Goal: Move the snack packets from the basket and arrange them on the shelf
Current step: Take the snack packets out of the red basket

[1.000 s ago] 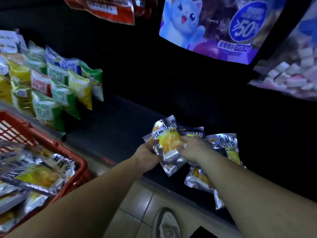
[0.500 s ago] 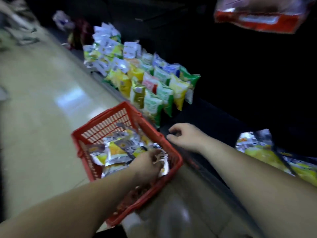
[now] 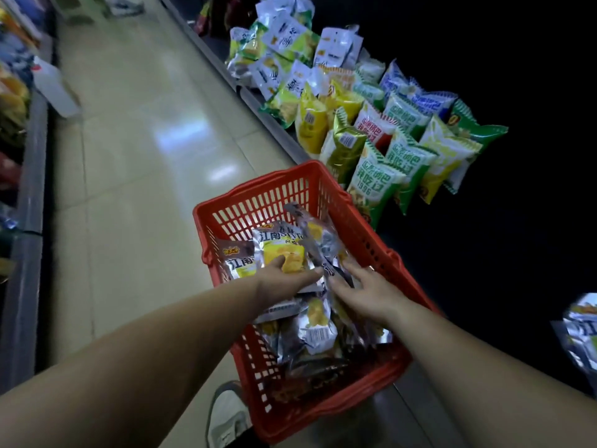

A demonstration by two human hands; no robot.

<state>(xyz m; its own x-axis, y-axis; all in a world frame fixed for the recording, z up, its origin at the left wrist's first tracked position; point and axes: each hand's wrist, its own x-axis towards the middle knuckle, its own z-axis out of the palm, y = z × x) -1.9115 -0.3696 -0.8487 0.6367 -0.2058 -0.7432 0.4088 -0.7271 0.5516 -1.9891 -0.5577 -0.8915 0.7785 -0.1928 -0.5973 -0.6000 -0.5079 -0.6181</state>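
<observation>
The red basket (image 3: 255, 206) sits on the floor against the dark lower shelf (image 3: 484, 253) and holds several silver snack packets with yellow pictures. My left hand (image 3: 284, 281) is inside it and pinches the top snack packet (image 3: 284, 248), thumb on the yellow front and fingers at its lower edge. My right hand (image 3: 365, 291) lies beside it in the basket, its spread fingers touching other silver packets (image 3: 318, 321). At the far right edge, packets of the same kind (image 3: 581, 331) lie on the shelf.
Green, yellow and white snack bags (image 3: 387, 156) stand in rows on the shelf just behind the basket. The tiled aisle floor (image 3: 145, 156) runs left of the basket, with another shelf (image 3: 19, 130) along its far side. My shoe (image 3: 226, 412) is below the basket.
Both hands left the packets placed on the shelf and moved left into the basket. The left hand took hold of a packet, and the right hand followed it in.
</observation>
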